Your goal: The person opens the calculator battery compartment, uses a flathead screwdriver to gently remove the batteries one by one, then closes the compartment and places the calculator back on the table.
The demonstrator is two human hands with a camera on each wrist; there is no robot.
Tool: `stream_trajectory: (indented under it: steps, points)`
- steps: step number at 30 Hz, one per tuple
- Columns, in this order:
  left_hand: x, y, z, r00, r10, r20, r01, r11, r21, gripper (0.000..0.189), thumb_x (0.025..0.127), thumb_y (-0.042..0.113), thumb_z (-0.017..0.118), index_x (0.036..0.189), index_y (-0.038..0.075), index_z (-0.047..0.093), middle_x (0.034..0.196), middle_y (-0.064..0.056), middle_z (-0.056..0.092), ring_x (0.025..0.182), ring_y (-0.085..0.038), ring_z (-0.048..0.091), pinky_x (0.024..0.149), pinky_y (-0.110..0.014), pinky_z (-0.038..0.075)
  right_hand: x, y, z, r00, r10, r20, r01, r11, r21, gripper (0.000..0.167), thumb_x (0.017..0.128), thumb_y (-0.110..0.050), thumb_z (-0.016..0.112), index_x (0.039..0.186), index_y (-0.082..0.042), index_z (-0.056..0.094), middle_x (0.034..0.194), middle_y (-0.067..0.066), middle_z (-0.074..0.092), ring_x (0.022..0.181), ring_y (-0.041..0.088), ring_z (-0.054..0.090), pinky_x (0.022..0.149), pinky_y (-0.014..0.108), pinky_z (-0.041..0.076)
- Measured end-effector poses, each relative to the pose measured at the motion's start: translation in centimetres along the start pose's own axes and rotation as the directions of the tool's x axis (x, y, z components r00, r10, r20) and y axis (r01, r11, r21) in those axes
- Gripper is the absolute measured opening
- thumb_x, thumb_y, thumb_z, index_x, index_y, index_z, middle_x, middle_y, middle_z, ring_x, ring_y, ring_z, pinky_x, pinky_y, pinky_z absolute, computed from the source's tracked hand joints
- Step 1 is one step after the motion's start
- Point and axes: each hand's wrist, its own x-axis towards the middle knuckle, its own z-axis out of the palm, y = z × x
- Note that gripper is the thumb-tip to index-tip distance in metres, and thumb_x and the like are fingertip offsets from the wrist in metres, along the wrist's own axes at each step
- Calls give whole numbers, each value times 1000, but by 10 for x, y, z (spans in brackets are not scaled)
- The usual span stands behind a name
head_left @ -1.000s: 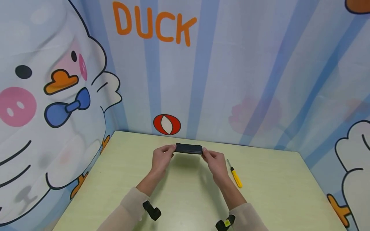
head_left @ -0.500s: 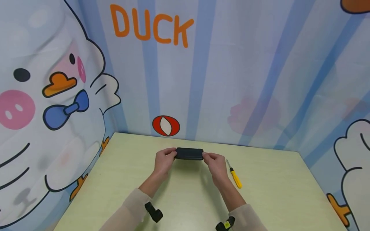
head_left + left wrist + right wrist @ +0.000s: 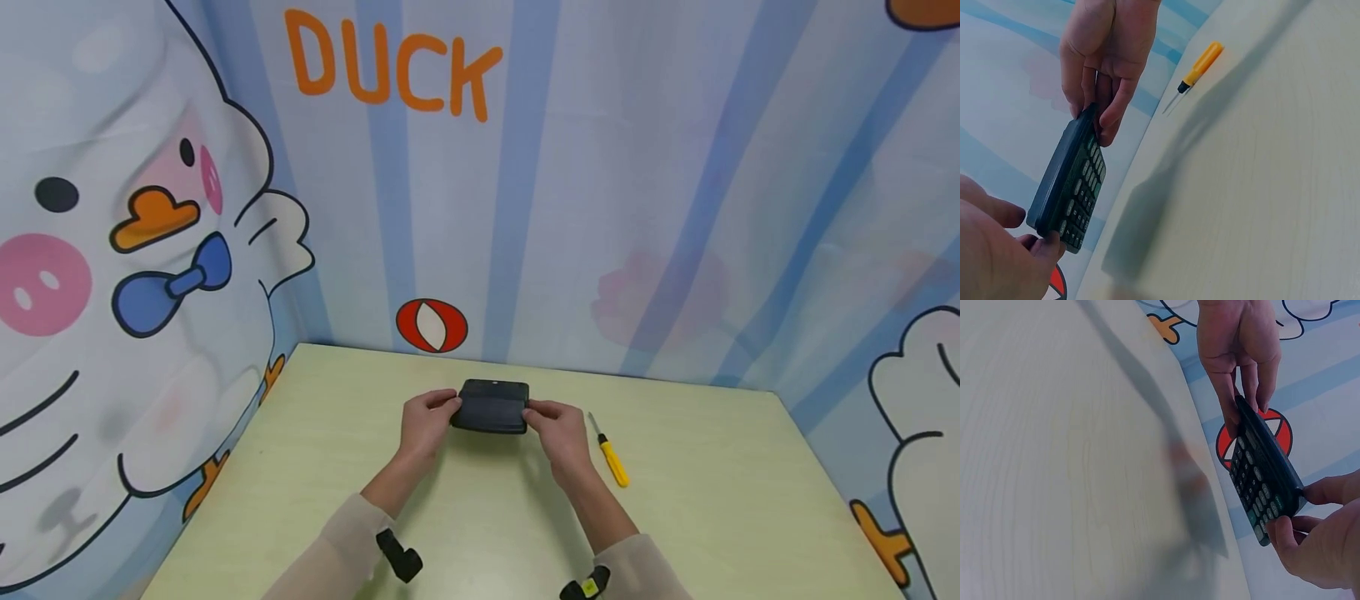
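Observation:
Between both hands a black calculator [image 3: 491, 408] is held up above the table, its plain back turned towards the head camera. My left hand [image 3: 427, 423] pinches its left end and my right hand [image 3: 558, 432] pinches its right end, thumbs and fingers on opposite faces. In the left wrist view the button side of the calculator [image 3: 1082, 190] shows, facing down to the table. Rows of keys on the calculator [image 3: 1257, 478] also appear in the right wrist view. The display is hard to make out.
A screwdriver [image 3: 613, 460] with a yellow handle lies on the pale table [image 3: 697, 475], right of the right hand. A printed duck curtain [image 3: 570, 183] hangs behind the table's far edge and along its sides.
The calculator has tilted from nearly edge-on, so more of its back faces the head camera, and it sits slightly lower. Both hands keep their hold on its ends. The screwdriver stays put.

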Motion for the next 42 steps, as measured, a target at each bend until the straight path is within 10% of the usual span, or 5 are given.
stream_trajectory:
  steps: [9, 42]
  points:
    - [0, -5, -2, 999, 33, 30, -32, 999, -37, 27, 98, 4, 74, 121, -11, 73, 111, -21, 75, 95, -26, 75, 86, -35, 62, 1, 7, 0, 998, -53, -47, 48, 994, -98, 29, 101, -12, 72, 126, 1, 75, 124, 18, 72, 116, 33, 66, 99, 49, 55]
    - [-8, -31, -5, 982, -38, 184, 22, 996, 90, 35, 97, -3, 73, 131, -10, 69, 124, -23, 71, 106, -29, 74, 86, -36, 63, -5, 42, -11, 1000, -10, -25, 4, 974, -226, 28, 98, -14, 76, 123, -1, 77, 116, 13, 75, 109, 28, 67, 89, 41, 58]
